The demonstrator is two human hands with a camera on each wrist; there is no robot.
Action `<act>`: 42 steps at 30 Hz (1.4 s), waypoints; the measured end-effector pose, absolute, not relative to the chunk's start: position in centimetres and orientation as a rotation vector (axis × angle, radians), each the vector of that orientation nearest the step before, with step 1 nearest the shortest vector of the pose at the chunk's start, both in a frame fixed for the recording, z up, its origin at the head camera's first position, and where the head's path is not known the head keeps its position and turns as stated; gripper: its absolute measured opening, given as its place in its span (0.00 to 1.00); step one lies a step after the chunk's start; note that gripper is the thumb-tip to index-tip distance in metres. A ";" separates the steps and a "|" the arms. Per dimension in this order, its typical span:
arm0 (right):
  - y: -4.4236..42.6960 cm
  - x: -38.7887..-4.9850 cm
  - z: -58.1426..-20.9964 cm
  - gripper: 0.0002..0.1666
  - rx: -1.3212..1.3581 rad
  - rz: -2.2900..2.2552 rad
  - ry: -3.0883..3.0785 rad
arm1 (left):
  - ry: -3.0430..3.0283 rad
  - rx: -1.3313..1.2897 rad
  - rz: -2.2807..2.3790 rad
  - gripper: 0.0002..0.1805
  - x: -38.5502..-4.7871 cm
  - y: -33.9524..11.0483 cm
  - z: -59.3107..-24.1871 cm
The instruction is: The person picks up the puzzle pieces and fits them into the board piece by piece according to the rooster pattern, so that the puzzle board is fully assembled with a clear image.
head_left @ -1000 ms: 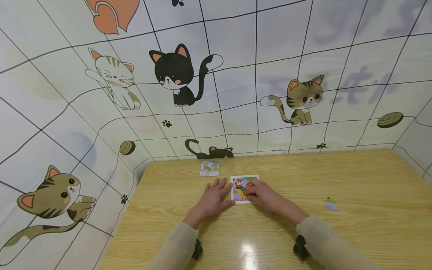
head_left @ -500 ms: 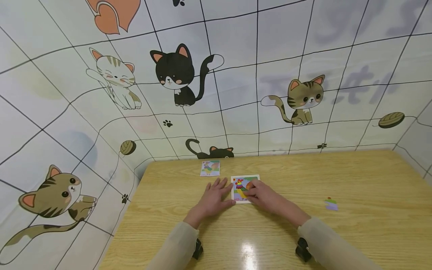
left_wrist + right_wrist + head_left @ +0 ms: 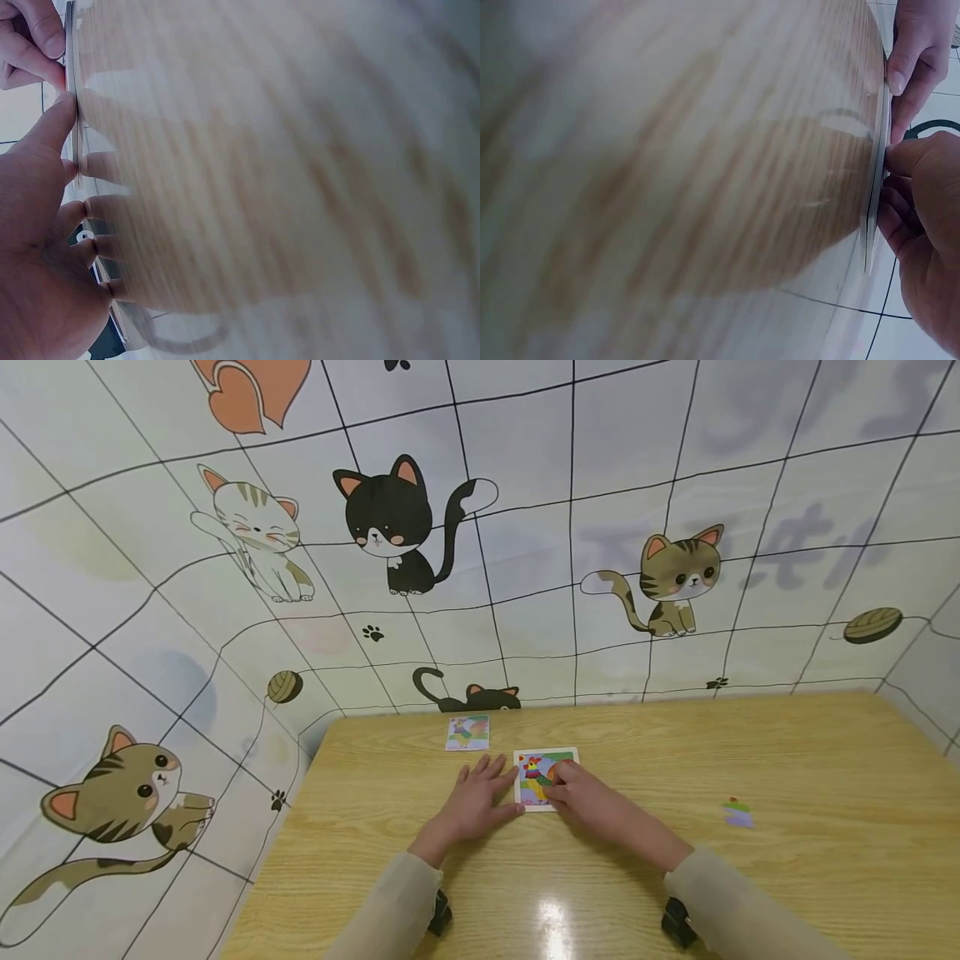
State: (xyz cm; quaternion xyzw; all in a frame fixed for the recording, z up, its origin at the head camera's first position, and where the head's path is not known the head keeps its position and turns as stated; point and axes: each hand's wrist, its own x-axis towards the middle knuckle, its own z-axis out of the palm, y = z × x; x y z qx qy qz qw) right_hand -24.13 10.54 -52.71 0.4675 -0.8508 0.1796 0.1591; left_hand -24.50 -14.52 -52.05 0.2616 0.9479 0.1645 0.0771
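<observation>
In the head view a white-framed jigsaw puzzle (image 3: 534,785) with a bright rooster picture lies flat on the table. My left hand (image 3: 474,802) rests beside its left edge with spread fingers, the thumb and index finger touching the frame. My right hand (image 3: 588,797) bends its fingers over the picture's right part, with thumb and fingertips on a puzzle piece near the rooster's orange tail. Those fingers hide most of that piece. Edge-on in the right wrist view, the thin puzzle board (image 3: 876,180) has the right hand's fingertips against its face.
A pale rooster picture card (image 3: 468,733) lies behind the left hand near the table's back edge. One loose green and purple puzzle piece (image 3: 738,812) sits to the right. A wall sheet printed with cats (image 3: 408,535) rises behind the wooden table (image 3: 637,735).
My right hand's fingers shift slightly and draw closer together over the tail area. My left hand and the puzzle stay nearly where they were.
</observation>
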 end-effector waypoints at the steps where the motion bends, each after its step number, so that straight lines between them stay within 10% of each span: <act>1: 10.5 -24.1 -52.6 0.07 1.327 0.521 -2.449 | 2.840 0.783 0.497 0.37 -24.5 -14.5 -52.0; 30: 10.4 -24.2 -51.9 0.08 1.296 0.652 -2.621 | 2.823 0.761 0.479 0.37 -24.6 -14.7 -51.9; 42: 15.1 -23.9 -50.2 0.15 0.859 1.193 -2.826 | 2.828 0.760 0.488 0.38 -24.6 -14.7 -52.4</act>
